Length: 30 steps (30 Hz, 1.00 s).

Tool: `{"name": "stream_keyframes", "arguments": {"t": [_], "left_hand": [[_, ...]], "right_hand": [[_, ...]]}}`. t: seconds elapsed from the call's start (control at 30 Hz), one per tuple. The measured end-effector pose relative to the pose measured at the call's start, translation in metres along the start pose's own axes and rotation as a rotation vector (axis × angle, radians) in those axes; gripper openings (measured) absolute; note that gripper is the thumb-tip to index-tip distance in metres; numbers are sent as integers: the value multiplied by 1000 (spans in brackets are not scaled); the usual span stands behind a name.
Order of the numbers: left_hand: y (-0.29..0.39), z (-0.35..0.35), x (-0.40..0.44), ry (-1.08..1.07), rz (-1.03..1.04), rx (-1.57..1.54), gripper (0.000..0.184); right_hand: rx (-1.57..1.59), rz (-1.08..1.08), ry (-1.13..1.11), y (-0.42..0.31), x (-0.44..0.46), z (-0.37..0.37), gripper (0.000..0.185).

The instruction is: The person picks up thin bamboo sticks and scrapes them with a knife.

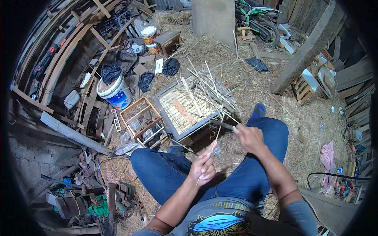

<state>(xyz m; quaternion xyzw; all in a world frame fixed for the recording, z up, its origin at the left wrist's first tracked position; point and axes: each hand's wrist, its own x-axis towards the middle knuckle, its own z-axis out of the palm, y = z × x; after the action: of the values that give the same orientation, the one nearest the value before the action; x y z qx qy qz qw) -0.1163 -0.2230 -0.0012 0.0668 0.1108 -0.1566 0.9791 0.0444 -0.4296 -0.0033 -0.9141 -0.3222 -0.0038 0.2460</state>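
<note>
My left hand [202,168] is closed around a thin bamboo stick [218,135], which slants up and away from me, its lower end poking out below the fist. In my right hand [249,137] is a knife [223,125], gripped by the handle, its dark blade pointing left across the upper part of the stick. Just beyond the hands stands a low framed box with a wire-mesh top [173,114]. A pile of thin bamboo strips [210,88] lies on it, along with a flat brown piece [184,112].
To the box's left are a small wooden cage [141,118] and a white-and-blue bucket [114,92] with a black bag. A slanting post [303,51] stands at right, near a wooden crate [305,86]. A motorbike [260,23] is at the back. Straw and shavings cover the floor.
</note>
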Motion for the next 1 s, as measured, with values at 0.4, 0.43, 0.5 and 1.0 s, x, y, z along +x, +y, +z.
{"name": "stream_keyframes", "arguments": {"t": [0.4,0.43,0.5,1.0], "left_hand": [[11,1,7,90,-19,172,50],[10,2,6,89,-24,173,50],[5,5,-1,62,-55,253,52],[11,11,23,109,8,637,60]], "right_hand": [[169,-79,-94,-44,-10,-6,24],[139,-61,-83,-41,-8,-6,26],[15,66,-91,-27,2,-13,29],[237,-124,-140,-54,-10,-11,23]]}}
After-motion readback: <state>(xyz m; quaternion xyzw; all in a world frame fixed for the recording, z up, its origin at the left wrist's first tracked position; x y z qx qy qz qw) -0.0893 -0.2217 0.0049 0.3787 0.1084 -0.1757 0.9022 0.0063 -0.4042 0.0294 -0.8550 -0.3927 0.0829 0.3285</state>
